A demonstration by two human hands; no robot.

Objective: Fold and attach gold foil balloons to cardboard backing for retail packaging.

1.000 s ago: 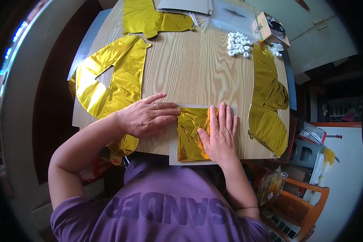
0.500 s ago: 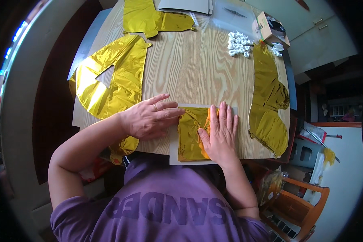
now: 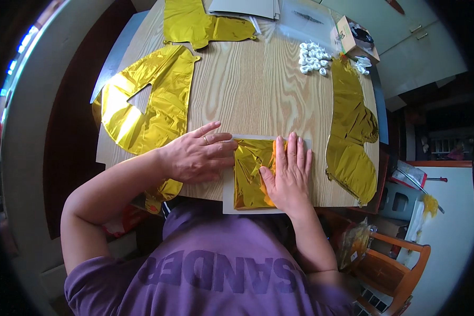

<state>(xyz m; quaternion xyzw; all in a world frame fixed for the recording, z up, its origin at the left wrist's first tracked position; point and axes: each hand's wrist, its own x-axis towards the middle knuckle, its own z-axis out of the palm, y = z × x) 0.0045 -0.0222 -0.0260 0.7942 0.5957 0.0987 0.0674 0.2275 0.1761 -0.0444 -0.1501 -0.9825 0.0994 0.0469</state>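
Note:
At the near table edge lies a pale grey card (image 3: pixel 228 197) with a folded gold foil balloon (image 3: pixel 249 181) on top. My right hand (image 3: pixel 289 176) lies flat over the right part of the foil, fingers stretched out. Orange crinkled material (image 3: pixel 268 197) peeps out beside its thumb. My left hand (image 3: pixel 197 155), with a ring on one finger, rests at the left side of the foil, fingers spread and fingertips at its upper left edge. Left of that hand, a gold foil balloon (image 3: pixel 166 105) with a triangular hole spreads flat.
More flat gold foil balloons lie at the far left (image 3: pixel 187 23) and the right edge (image 3: pixel 347 126). White curled pieces (image 3: pixel 314 58) cluster at the far right near a small box (image 3: pixel 347 34). Grey sheets (image 3: pixel 245 8) and a clear plastic bag (image 3: pixel 305 21) sit at the back.
The gold foil under my hands looks flatter and smoother, and less of the orange material shows. Both hands have stayed almost in place.

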